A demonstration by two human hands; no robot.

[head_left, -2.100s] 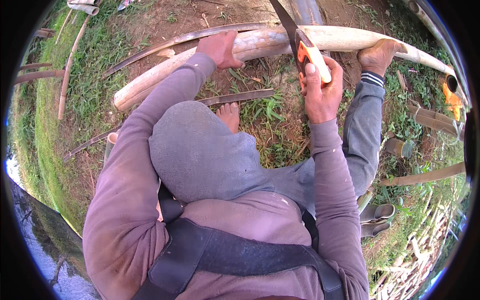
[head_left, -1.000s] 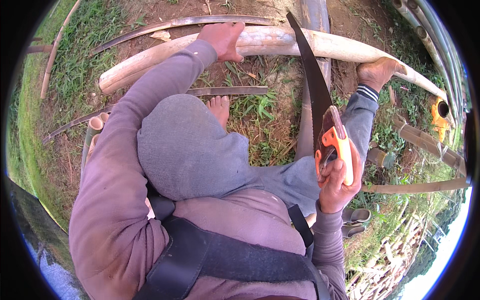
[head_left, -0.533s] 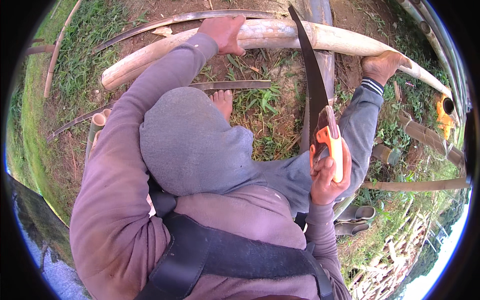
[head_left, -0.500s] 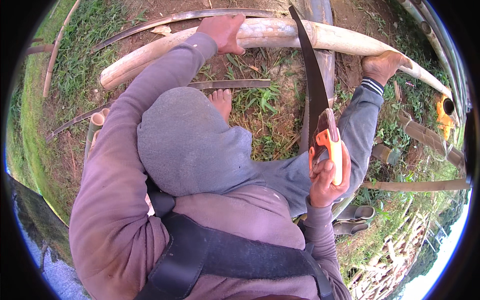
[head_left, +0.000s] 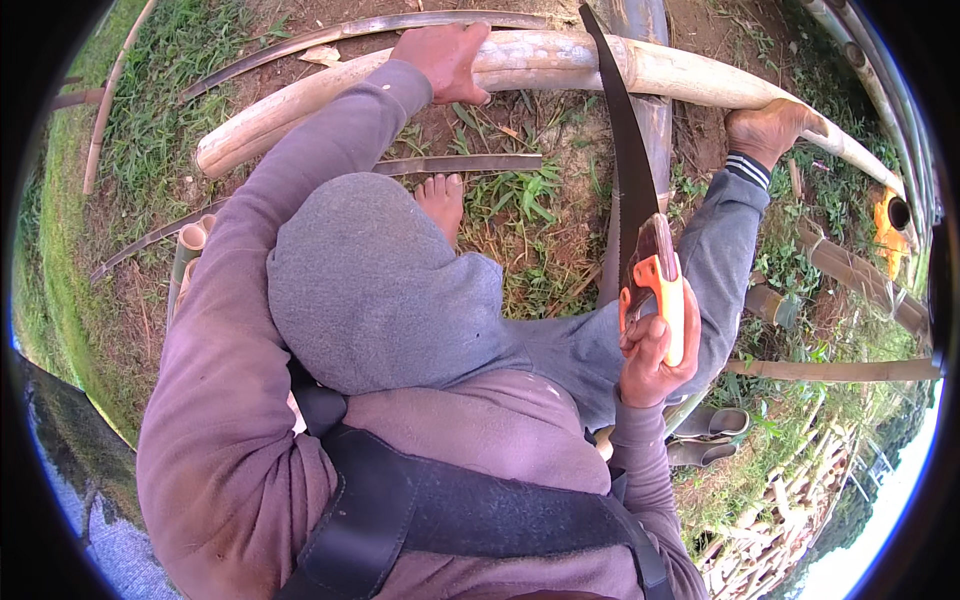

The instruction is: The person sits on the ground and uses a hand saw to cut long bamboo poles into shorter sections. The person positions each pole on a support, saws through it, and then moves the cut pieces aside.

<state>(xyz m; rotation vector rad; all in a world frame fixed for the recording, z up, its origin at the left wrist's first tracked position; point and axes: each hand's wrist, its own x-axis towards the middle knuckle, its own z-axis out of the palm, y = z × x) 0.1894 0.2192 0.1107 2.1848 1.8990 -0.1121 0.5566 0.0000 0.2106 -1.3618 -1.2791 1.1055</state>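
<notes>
Right hand [head_left: 652, 352] clamped, fingers curled, round the orange-and-black handle of one curved dark-bladed pruning saw [head_left: 634, 205]; blade points up and away, across one long pale stripped bamboo pole [head_left: 560, 65]. Left hand [head_left: 445, 58] pressed on that pole, fingers together. One bare foot [head_left: 765, 130] rests on it further right.

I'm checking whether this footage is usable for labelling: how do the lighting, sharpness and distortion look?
Head view: soft, even daylight with no hard shadows; strong fisheye bends the pale bamboo pole into an arc inside a black rim; the saw in the right hand and the left hand on the pole look sharp; sky at lower right is blown out.
</notes>
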